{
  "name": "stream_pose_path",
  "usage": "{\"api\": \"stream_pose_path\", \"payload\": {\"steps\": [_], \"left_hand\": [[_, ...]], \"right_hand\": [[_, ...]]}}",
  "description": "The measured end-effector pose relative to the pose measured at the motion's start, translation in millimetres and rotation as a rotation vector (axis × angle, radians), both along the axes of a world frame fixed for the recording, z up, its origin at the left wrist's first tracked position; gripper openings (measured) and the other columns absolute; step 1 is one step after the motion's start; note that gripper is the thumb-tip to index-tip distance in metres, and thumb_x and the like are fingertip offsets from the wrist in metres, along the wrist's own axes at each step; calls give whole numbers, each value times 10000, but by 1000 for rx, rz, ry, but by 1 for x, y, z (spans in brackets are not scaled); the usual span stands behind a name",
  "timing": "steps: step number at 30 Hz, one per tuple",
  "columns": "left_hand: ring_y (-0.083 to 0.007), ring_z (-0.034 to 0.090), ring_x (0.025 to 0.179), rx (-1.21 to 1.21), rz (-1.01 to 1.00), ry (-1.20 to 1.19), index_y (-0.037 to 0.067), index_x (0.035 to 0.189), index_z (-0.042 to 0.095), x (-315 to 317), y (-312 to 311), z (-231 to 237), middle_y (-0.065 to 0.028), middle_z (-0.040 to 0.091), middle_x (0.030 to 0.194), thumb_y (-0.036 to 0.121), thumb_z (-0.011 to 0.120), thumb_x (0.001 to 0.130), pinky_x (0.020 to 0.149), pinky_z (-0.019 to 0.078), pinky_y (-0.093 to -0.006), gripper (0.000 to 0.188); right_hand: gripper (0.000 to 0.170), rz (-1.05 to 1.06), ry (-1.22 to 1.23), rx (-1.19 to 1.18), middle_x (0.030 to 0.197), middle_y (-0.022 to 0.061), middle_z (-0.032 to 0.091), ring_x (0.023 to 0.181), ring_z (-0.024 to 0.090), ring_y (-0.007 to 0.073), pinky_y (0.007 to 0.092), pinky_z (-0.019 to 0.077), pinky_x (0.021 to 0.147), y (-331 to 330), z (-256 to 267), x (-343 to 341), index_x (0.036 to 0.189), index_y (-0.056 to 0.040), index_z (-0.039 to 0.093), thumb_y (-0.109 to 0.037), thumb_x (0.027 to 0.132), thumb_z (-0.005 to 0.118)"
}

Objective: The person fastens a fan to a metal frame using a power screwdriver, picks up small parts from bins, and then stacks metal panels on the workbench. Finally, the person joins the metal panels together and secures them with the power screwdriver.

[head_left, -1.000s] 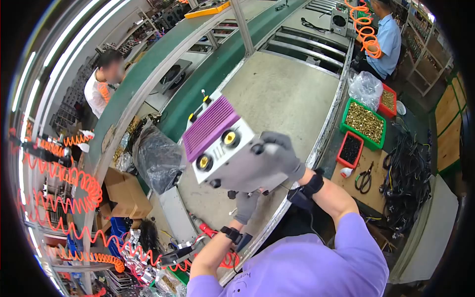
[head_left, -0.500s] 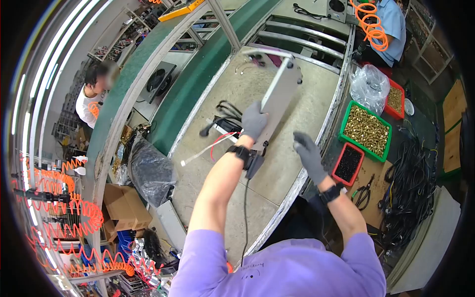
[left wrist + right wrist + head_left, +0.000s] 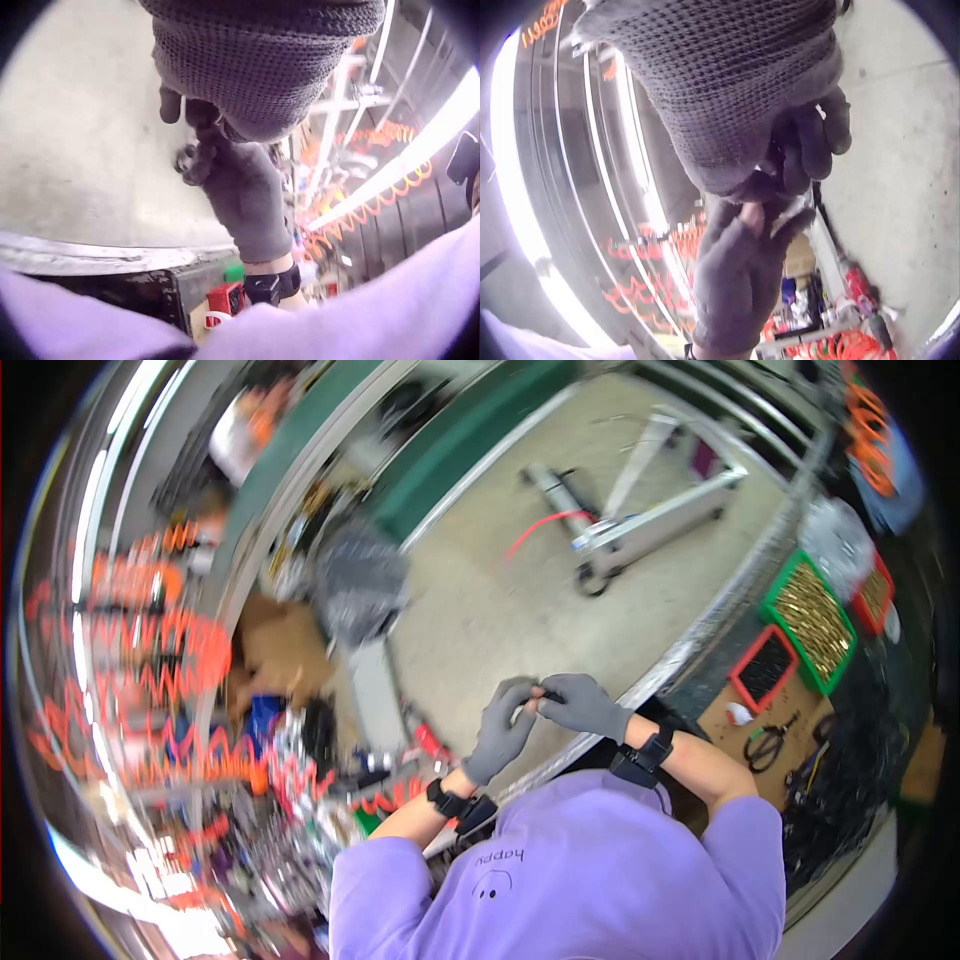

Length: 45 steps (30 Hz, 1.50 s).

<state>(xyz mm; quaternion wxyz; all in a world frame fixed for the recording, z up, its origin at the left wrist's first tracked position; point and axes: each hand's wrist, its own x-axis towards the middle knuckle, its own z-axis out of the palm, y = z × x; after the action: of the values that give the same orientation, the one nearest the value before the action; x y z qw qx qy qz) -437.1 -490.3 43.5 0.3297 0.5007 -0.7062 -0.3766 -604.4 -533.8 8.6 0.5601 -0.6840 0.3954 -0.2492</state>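
Both gloved hands meet over the near edge of the bench in the head view. My left hand [image 3: 500, 732] comes in from the left, a bare fingertip showing, its fingertips right at those of the right. With fingers bent, my right hand [image 3: 582, 706] holds a small dark piece [image 3: 187, 160] by its fingertips; I cannot tell its kind. Farther up the bench lies a grey metal housing [image 3: 660, 520] with a purple panel [image 3: 704, 460], away from both hands. A red wire [image 3: 540, 530] trails from its left side.
To the right stand a green bin [image 3: 843, 662] of brass-coloured parts and a red bin [image 3: 740, 686] of black parts, near scissors [image 3: 768, 744]. A red-handled tool [image 3: 428, 740] and a grey panel [image 3: 376, 695] lie left. Orange coiled hoses [image 3: 190, 650] hang farther left.
The housing, held in both hands at first, was tilted by the left hand and now lies released on the bench. Both hands have drawn back toward the body and come together.
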Motion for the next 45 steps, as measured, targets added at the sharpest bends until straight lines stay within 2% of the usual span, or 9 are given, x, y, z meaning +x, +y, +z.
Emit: {"api": "stream_pose_path", "payload": {"steps": [6, 10, 21, 29, 35, 40, 41, 43, 45], "left_hand": [[-124, 563, 856, 457, 808, 192, -10, 1059, 524, 97, 224, -3, -65, 564, 995, 87, 544, 858, 766, 472, -262, 224], [-111, 549, 854, 467, 1195, 369, -21, 1047, 529, 144, 315, -33, -51, 555, 941, 78, 511, 868, 725, 465, -233, 204], [-163, 581, 905, 30, 1209, 115, -27, 1108, 503, 300, 282, -48, -110, 588, 1019, 59, 506, 857, 802, 461, -262, 265], [-145, 589, 840, 82, 1140, 176, -2, 980, 566, 356, 273, -83, -82, 621, 889, 16, 500, 770, 751, 468, -280, 221], [-344, 556, 932, 52, 753, -344, 66, 1195, 466, 371, 278, -92, -203, 536, 1057, -7, 495, 698, 809, 460, -333, 503], [-286, 549, 1004, 14, 883, 55, -19, 1237, 385, 360, 275, -106, -181, 499, 1155, -38, 484, 754, 851, 447, -358, 493], [-327, 547, 963, -120, 916, -205, -19, 1189, 412, 345, 284, -93, -194, 501, 1095, -1, 500, 772, 811, 454, -372, 426], [-399, 509, 890, -252, 843, -481, -9, 1081, 464, 319, 306, -79, -204, 491, 982, 102, 547, 783, 722, 441, -404, 329], [-393, 513, 930, 203, 689, -253, 28, 972, 526, 304, 333, -89, -169, 539, 953, 161, 589, 761, 806, 423, -459, 257]], "right_hand": [[300, 599, 73, -92, 779, 139, 623, 728, 606, 302, 374, 484, 698, 60, 6, 121, 908, -40, 596, -298, 758, 568], [491, 508, 411, -304, 982, 217, 539, 919, 542, 364, 423, 456, 779, 89, -51, 197, 1045, 16, 489, -344, 727, 589], [891, 208, 838, -214, 1167, 234, 428, 1038, 487, 368, 385, 447, 844, 107, -86, 306, 1282, 27, 250, -256, 582, 723], [522, 333, 222, 573, 782, 99, 570, 659, 558, 164, 288, 456, 568, 113, -40, 197, 1083, 26, 469, -135, 623, 659], [650, 285, -22, 1059, 667, 29, 511, 517, 506, 87, 202, 423, 454, 162, 95, 122, 1192, -5, 364, -152, 626, 647], [735, 225, -404, 877, 638, 96, 508, 510, 517, 192, 281, 418, 461, 156, 133, 106, 1173, -28, 414, -152, 475, 609], [771, 157, -552, 777, 626, 83, 495, 480, 490, 188, 275, 400, 447, 152, 145, 108, 1209, -28, 384, -164, 480, 593], [782, 146, -887, 709, 631, 47, 449, 493, 443, 156, 270, 377, 425, 138, 161, 107, 1271, -29, 331, -248, 582, 630], [765, -16, -1168, 610, 647, 11, 393, 532, 387, 115, 243, 344, 410, 128, 167, 106, 1304, -37, 293, -397, 712, 617]]}}
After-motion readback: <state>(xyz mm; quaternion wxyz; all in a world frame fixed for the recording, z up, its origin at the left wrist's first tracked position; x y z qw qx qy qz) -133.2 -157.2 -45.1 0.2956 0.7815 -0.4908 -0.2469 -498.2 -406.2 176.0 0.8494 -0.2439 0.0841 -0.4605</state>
